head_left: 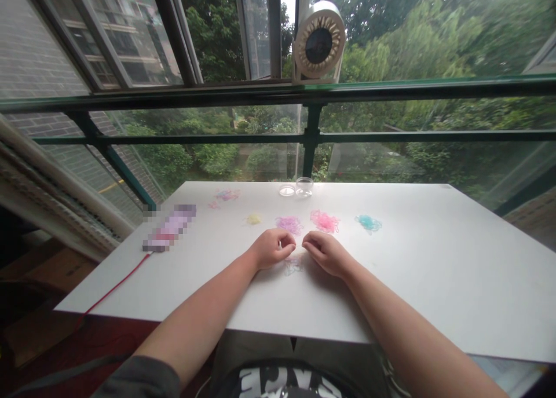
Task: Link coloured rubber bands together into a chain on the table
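My left hand [273,250] and my right hand [329,254] face each other over the white table, a small gap between them. Each has thumb and fingers pressed together in a pinch; whatever they hold, if anything, is too small to make out. Just below them lies a small pile of pale, clear bands [292,266], like tiny elastic bands. Beyond my left hand is a purple pile of bands [288,224], with a small yellow pile [253,219] to its left. A pink pile [325,221] lies beyond my right hand, and a teal pile [368,222] is further right.
A mixed-colour pile [226,195] lies at the back left. Near the table's [434,270] far edge stand a clear round container [304,188] and a clear lid [286,191]. A blurred-out purple device [170,229] with a red cable [117,283] is left. Behind stands a fan [319,42].
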Available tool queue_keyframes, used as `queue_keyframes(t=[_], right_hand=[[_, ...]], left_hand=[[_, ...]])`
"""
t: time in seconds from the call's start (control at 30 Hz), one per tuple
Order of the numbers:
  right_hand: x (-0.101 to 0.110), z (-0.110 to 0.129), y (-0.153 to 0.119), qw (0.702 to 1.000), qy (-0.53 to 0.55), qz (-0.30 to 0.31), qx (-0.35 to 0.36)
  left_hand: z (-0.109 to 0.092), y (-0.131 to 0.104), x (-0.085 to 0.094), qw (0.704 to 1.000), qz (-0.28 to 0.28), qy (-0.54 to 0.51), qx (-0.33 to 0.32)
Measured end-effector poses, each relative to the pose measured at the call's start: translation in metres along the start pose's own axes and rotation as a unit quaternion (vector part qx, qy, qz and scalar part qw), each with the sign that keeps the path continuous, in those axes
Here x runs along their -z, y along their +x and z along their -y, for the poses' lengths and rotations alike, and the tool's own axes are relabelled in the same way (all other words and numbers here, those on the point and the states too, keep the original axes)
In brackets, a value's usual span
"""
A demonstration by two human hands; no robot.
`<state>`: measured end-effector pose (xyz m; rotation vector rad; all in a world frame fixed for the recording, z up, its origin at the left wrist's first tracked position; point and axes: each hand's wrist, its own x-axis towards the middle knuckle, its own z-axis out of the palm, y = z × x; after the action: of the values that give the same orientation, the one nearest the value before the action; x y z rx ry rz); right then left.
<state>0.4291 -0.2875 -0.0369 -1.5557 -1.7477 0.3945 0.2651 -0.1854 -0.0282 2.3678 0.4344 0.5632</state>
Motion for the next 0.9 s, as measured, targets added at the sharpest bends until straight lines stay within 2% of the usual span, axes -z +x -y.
queue_keyframes(t=[0.07,0.17,0.27,0.37,0.47,0.57,0.77,0.9], right_hand=[[0.001,-0.002,0.000,1.000,-0.010,-0.004,-0.005],[0.002,-0.005,-0.001,0.999,-0.036,-0.008,-0.012],[0.002,-0.007,-0.002,0.998,-0.068,0.006,-0.013],[0.003,-0.008,-0.002,0.996,-0.080,0.033,-0.002],[0.003,-0.008,-0.002,0.995,-0.081,0.053,0.004],[0.004,-0.007,-0.001,0.995,-0.077,0.060,0.001],[0.003,-0.007,0.000,0.995,-0.087,0.051,0.006],[0.002,-0.007,-0.001,0.994,-0.104,0.044,0.006]], left_hand=[[0.004,0.000,0.004,1.000,-0.020,0.008,0.000],[0.017,0.000,0.018,0.995,-0.089,0.047,0.022],[0.038,-0.003,0.039,0.975,-0.171,0.115,0.084],[0.059,-0.008,0.054,0.949,-0.218,0.164,0.157],[0.074,-0.010,0.058,0.932,-0.232,0.181,0.210],[0.081,-0.011,0.056,0.927,-0.228,0.193,0.225],[0.080,-0.011,0.056,0.926,-0.224,0.195,0.231],[0.078,-0.010,0.056,0.926,-0.245,0.181,0.222]])
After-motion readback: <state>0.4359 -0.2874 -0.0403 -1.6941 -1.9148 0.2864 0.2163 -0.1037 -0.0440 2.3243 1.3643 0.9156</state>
